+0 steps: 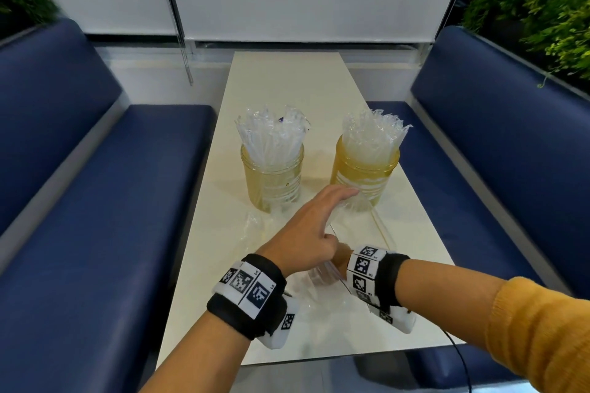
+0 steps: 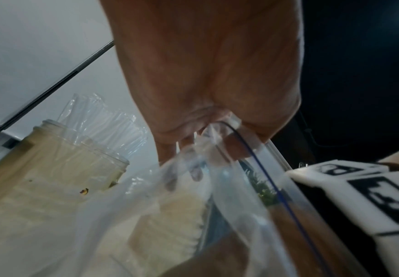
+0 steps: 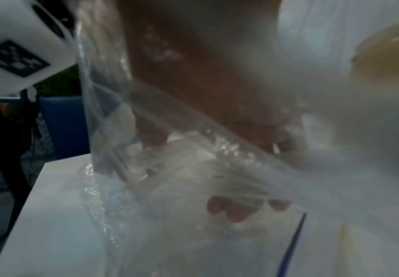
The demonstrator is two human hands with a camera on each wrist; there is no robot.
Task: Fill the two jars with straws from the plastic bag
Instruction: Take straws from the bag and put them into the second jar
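Observation:
Two yellowish glass jars stand mid-table, the left jar (image 1: 271, 182) and the right jar (image 1: 360, 175), each packed with upright wrapped straws (image 1: 271, 134). A clear plastic bag (image 1: 319, 306) with a blue zip line lies in front of them. My left hand (image 1: 319, 220) reaches over it toward the right jar's base. In the left wrist view my left hand (image 2: 217, 127) pinches the bag's rim (image 2: 253, 159). My right hand (image 1: 341, 257) is mostly hidden under the left. The blurred right wrist view shows my right hand (image 3: 193, 174) inside the bag, fingers curled round wrapped straws (image 3: 127, 168).
The narrow cream table (image 1: 287, 80) runs away from me between two blue padded benches (image 1: 79, 201) (image 1: 495, 137). White blinds close off the far end. Green plants (image 1: 542, 9) stand behind the right bench.

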